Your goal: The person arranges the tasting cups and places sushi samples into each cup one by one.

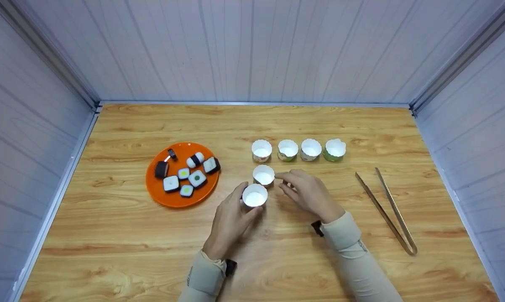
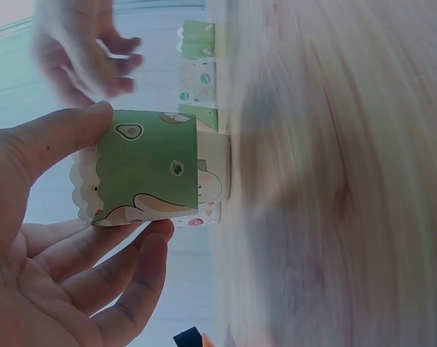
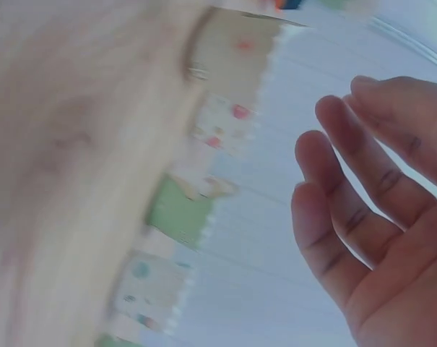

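Note:
My left hand (image 1: 227, 220) grips a green paper cup (image 2: 149, 170) with a scalloped white rim, thumb on one side and fingers on the other. From above, its white inside shows. Just behind it stands another paper cup (image 1: 263, 175), partly hidden by the held one in the left wrist view. My right hand (image 1: 309, 195) is beside that second cup on its right, fingers loosely bent and apart. In the right wrist view nothing lies between the right hand's fingers (image 3: 362, 210).
Several paper cups (image 1: 311, 149) stand in a row farther back. To the left, an orange plate (image 1: 155, 191) carries several toy-like sushi pieces (image 1: 197, 179). Metal tongs (image 1: 384, 209) lie spread on the wooden table (image 1: 122, 251) at the right. Pale panels (image 1: 252, 50) enclose the back and sides.

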### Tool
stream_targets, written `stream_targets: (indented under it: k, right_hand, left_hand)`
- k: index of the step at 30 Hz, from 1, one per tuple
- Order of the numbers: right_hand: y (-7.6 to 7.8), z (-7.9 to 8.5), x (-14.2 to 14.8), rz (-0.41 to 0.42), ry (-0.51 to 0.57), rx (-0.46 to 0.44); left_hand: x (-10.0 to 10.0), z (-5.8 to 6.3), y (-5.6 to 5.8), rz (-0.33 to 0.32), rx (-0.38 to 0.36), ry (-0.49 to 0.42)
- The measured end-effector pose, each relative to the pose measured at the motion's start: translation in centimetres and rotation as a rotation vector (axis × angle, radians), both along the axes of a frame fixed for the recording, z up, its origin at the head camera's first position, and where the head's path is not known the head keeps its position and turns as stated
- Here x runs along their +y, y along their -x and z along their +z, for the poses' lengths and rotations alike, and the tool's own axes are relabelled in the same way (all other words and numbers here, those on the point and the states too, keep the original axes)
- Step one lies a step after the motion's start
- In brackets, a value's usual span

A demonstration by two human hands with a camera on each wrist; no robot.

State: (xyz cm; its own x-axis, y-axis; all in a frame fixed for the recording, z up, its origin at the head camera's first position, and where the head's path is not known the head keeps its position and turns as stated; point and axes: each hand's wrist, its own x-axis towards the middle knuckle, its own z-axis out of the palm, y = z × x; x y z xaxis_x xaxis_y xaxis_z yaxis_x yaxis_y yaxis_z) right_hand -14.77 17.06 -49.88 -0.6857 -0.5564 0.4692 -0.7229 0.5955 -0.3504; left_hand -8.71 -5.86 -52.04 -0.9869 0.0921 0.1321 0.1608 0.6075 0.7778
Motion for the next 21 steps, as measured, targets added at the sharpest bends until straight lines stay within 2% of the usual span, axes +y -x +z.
stream_targets:
  k: [4,7,15,21]
  right_hand:
    - [-1.1,1.3,0.2,0.029,0.018,0.056]
    - [-1.9,1.7,-0.2,0.059,0.007,0.061]
    - [-2.6,0.6,-1.8,0.134,-0.06,0.042]
    - [-2.8,-0.1,-2.4,0.149,-0.113,0.003]
  left_hand:
    - [0.1,0.1,0.0,-0.006,0.009,-0.002]
    - [0.1,0.1,-0.1,-0.008,0.013,-0.004]
    - [0.3,0.1,-0.3,-0.029,0.072,0.003]
    - [0.4,0.2,-0.4,-0.028,0.069,0.005]
